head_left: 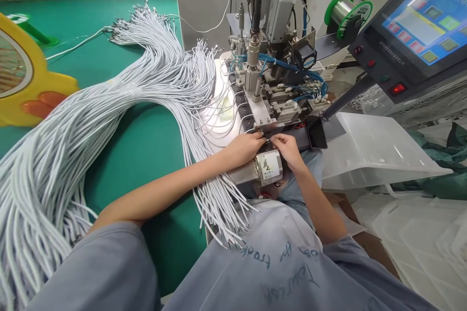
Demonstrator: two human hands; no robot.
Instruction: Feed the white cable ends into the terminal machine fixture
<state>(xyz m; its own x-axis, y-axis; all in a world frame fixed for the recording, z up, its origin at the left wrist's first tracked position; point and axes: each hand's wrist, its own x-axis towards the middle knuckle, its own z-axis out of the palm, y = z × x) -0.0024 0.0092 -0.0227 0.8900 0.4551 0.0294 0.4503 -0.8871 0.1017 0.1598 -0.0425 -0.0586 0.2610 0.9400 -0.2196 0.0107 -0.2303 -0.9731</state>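
My left hand (pixel 247 148) and my right hand (pixel 286 149) meet at the front edge of the machine (pixel 260 107). Both have their fingers pinched together, almost touching. Between the fingertips shows a small shiny piece (pixel 268 141), too small to name. A metal cylinder with a white label (pixel 270 167) sits just below my hands. Beside my left forearm, a thick bundle of white cables (pixel 134 90) spreads over the table, and some cable ends hang down under that forearm. Several single cables curve into the slots along the machine's left side.
The bundle lies on a green table mat (pixel 160 155). A yellow fan-like object (pixel 40 77) stands at far left. On the right are a solder wire spool (pixel 346 12), a lit touchscreen (pixel 430 14), a small black bin (pixel 316 133) and a translucent plastic tray (pixel 379 150).
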